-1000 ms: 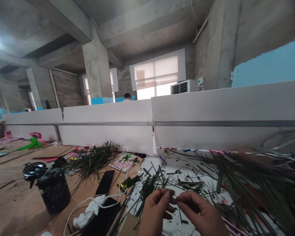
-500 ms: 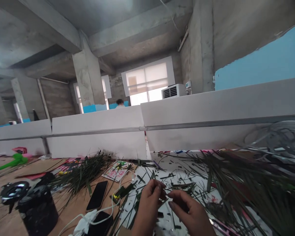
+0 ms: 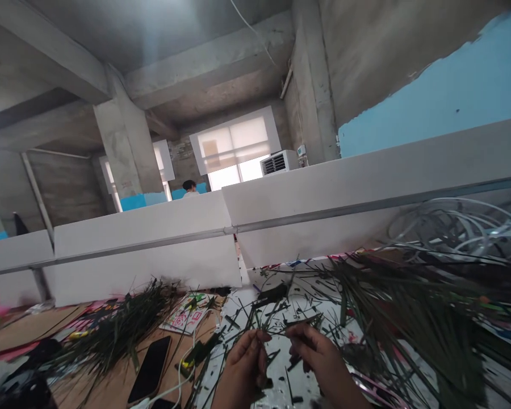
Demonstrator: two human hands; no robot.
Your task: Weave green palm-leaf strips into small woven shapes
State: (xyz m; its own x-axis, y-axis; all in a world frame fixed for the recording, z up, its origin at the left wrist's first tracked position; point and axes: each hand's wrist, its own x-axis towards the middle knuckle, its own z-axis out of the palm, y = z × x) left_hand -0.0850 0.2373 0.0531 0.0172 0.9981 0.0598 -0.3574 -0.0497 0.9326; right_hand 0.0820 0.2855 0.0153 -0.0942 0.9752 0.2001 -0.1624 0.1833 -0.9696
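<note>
My left hand and my right hand are low in the middle of the view, fingertips close together. Both pinch a thin dark green leaf strip stretched between them. Under the hands lies a white sheet strewn with cut green bits. A big heap of long green leaf strips spreads to the right of my right hand. A smaller pile of green strips lies to the left on the brown table.
A black phone and a white cable lie left of my left hand. A printed card sits behind them. White partition boards close the table's far side. A person's head shows beyond them.
The view has swung right and tilted up, so the black cup at the left has nearly left the frame. My hands stay together on the strip, now lower in the frame.
</note>
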